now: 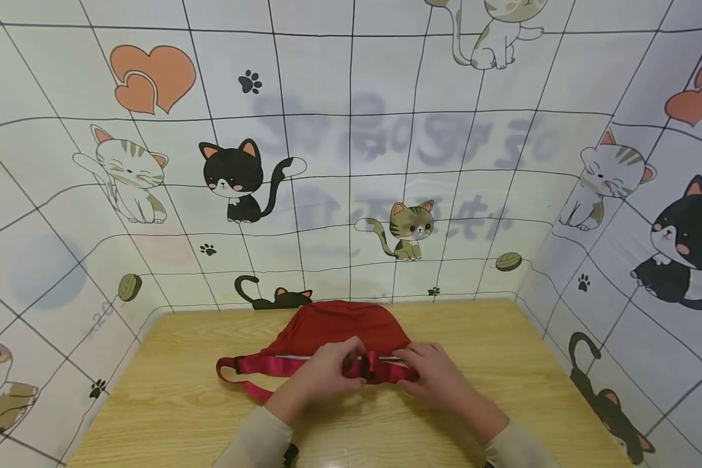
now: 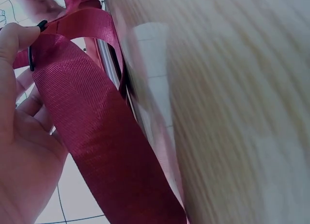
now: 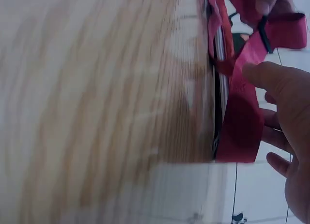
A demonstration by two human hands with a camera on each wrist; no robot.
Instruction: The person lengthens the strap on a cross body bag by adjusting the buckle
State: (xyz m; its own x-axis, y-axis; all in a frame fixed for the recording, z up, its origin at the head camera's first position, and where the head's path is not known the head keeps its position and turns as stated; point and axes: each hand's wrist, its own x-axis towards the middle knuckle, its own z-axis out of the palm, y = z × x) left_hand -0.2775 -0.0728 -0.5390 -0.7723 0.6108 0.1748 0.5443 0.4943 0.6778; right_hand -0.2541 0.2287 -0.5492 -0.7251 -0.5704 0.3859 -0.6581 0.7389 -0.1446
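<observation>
A dark red waist bag [image 1: 335, 325] lies on the wooden table [image 1: 169, 390], its crimson strap [image 1: 257, 367] looping out to the left. Both hands meet at the bag's front edge. My left hand [image 1: 345, 364] grips the strap next to a black slider [image 1: 367, 368]. My right hand [image 1: 406, 365] pinches the strap just right of that slider. In the left wrist view the wide strap [image 2: 97, 136] runs over my left hand [image 2: 19, 69], the thumb by the slider [image 2: 31, 59]. The right wrist view shows my right hand [image 3: 264, 95] with its thumb on the strap [image 3: 242, 127].
Walls covered in cat-pattern sheeting [image 1: 351, 162] enclose the table on the left, back and right. The bag sits mid-table near the back wall. Bare wood [image 1: 503, 364] lies to either side and in front of it.
</observation>
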